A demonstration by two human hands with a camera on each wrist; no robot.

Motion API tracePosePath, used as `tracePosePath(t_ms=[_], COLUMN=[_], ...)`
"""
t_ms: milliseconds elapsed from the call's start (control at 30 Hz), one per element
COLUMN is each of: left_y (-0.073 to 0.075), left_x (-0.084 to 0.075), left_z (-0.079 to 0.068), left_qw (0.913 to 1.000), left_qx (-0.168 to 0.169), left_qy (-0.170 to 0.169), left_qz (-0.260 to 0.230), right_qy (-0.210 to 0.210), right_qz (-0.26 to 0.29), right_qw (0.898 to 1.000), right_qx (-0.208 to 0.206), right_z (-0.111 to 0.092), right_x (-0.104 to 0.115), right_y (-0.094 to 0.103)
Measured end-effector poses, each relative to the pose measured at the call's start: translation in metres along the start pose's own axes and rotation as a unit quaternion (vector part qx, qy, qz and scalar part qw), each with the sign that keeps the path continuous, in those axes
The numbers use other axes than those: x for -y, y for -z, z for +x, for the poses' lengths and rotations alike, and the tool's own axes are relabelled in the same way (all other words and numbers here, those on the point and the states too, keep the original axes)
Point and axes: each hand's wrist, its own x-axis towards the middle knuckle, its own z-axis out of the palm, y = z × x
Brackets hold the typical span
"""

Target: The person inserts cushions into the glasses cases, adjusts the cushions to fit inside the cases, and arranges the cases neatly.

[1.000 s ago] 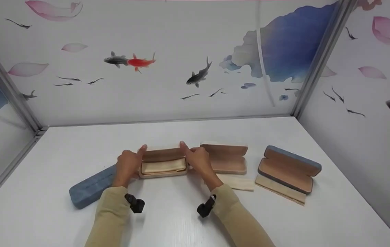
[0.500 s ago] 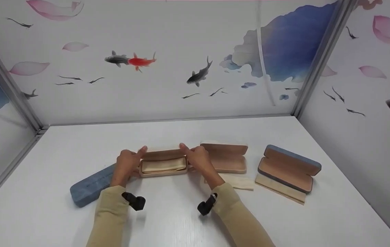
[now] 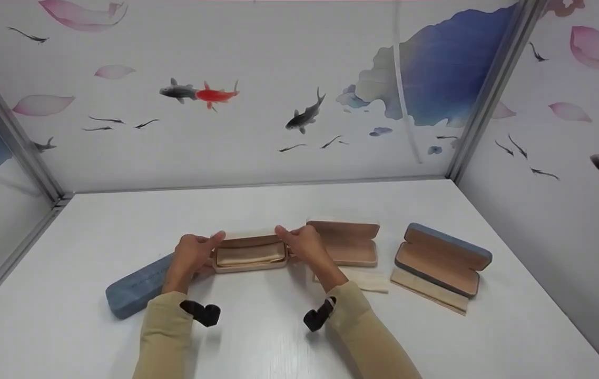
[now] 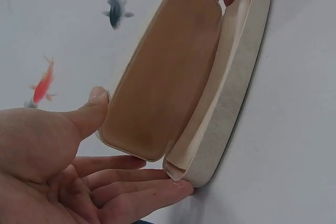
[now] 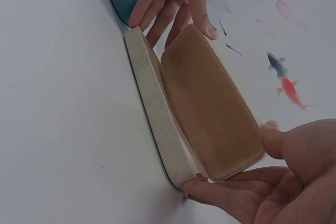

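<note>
A pale glasses case (image 3: 252,269) with a tan lining sits between both hands in the head view, partly open. Inside its base lies a folded cream cloth (image 3: 251,255). My left hand (image 3: 189,258) holds the case's left end, thumb on the edge of the raised lid (image 4: 163,72) and fingers along the end of the base. At the right end, my right hand (image 3: 310,250) grips in the same way, its thumb on the lid's edge and a fingertip against the base in the right wrist view.
A closed blue glasses case (image 3: 136,289) lies left, partly behind the left hand. To the right are an open pale case (image 3: 354,252) with a cloth (image 3: 375,281) before it, and an open blue case (image 3: 436,267) with another cloth (image 3: 431,292). Printed walls enclose the white table (image 3: 262,337).
Both thumbs have come down a little, and the lid of the pale case between my hands has tilted lower over its base. The other cases have stayed put.
</note>
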Motion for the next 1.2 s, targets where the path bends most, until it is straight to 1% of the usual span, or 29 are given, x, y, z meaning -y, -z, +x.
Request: tracePosePath(t_ms=[100,233,400,500,600,767,933,1033,1100,1200], left_y=[-0.003,-0.007,-0.012,-0.014,-0.014,-0.014,-0.013,-0.013,-0.014,-0.015], left_x=[0.001,0.001,0.003,0.003,0.003,0.002,0.003,0.004,0.005,0.005], left_z=[-0.002,-0.004,-0.006,-0.007,-0.006,-0.006,-0.007,-0.008,-0.008,-0.009], left_qw=[1.0,0.9998,0.9991,0.9987,0.9986,0.9985,0.9979,0.9974,0.9973,0.9977], left_qx=[-0.003,-0.016,-0.04,-0.047,-0.049,-0.051,-0.057,-0.061,-0.059,-0.056], left_qy=[-0.001,-0.006,-0.014,-0.014,-0.012,-0.009,-0.013,-0.025,-0.025,-0.025], left_qz=[-0.008,-0.014,-0.007,-0.008,-0.015,-0.02,-0.028,-0.029,-0.034,-0.028], right_qy=[0.006,0.013,0.023,0.03,0.041,0.054,0.066,0.071,0.068,0.066], right_qz=[0.011,0.0,-0.044,-0.073,-0.1,-0.126,-0.133,-0.131,-0.128,-0.129], right_qw=[1.0,1.0,0.999,0.997,0.994,0.99,0.989,0.988,0.989,0.989], right_qx=[0.017,0.021,0.02,0.019,0.016,0.013,0.024,0.035,0.041,0.041], right_z=[-0.001,-0.001,0.001,0.001,0.0,-0.001,-0.002,-0.002,-0.002,-0.002], right_x=[0.0,0.0,0.0,0.001,0.002,0.005,0.004,0.002,0.001,0.0], right_y=[0.001,0.001,0.0,0.0,-0.001,-0.001,0.0,0.0,0.0,0.001])
